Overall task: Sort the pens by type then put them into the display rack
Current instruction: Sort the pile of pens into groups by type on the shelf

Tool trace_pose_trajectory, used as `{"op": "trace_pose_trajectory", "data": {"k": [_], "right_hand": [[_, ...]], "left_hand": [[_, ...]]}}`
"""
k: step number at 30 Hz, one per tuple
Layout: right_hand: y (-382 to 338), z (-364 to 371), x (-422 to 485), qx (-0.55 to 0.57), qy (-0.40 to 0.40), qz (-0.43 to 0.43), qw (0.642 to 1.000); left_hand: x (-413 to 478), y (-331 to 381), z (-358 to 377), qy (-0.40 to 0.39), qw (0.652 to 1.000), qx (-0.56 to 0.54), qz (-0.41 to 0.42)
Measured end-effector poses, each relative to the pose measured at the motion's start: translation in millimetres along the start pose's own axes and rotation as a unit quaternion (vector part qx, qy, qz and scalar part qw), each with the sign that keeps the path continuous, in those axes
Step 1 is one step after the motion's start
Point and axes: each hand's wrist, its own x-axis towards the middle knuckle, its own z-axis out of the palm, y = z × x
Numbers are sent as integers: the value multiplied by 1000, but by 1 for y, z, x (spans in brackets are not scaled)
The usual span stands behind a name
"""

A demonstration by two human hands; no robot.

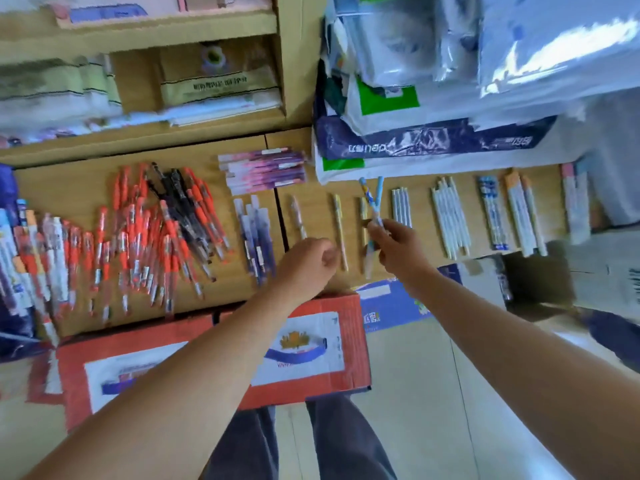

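Note:
Pens lie sorted in groups on a low wooden shelf (86,188). A big heap of red and black pens (156,233) fills the left. Purple pens (254,237) lie beside it, with a boxed purple set (265,171) behind. My right hand (398,251) pinches two light blue patterned pens (372,199), crossed and raised above the shelf. My left hand (306,263) hovers with curled fingers near a single pale pen (298,216) and a yellow pen (339,230); nothing shows in it. White pens (450,216), blue patterned pens (493,213) and orange-capped pens (521,213) lie to the right.
A red and white carton (221,355) sits on the floor below the shelf, a blue box (391,306) and an open brown box (533,282) beside it. Plastic-wrapped stock (433,98) piles above the right side. Cubbies with paper goods (218,77) stand behind.

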Motion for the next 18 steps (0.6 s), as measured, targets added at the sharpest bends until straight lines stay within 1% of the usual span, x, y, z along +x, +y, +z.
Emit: {"op": "trace_pose_trajectory", "data": {"k": [2,4,6,9,12,18], "right_hand": [[6,-20,2,-3,4,0,1000],[10,-36,2,-32,3,2,999],[12,-49,0,-50,7,7,999],[15,-65,-2,-60,-3,12,998],[23,-70,-1,-37,-14,20,999],[34,-70,4,-7,20,53,998]], "left_hand": [[4,12,7,-9,997,73,28],[9,20,14,-34,987,148,43],[13,26,21,-51,978,196,54],[18,29,30,-72,966,243,53],[26,24,37,-100,955,278,28],[28,16,41,-121,945,302,36]]}}
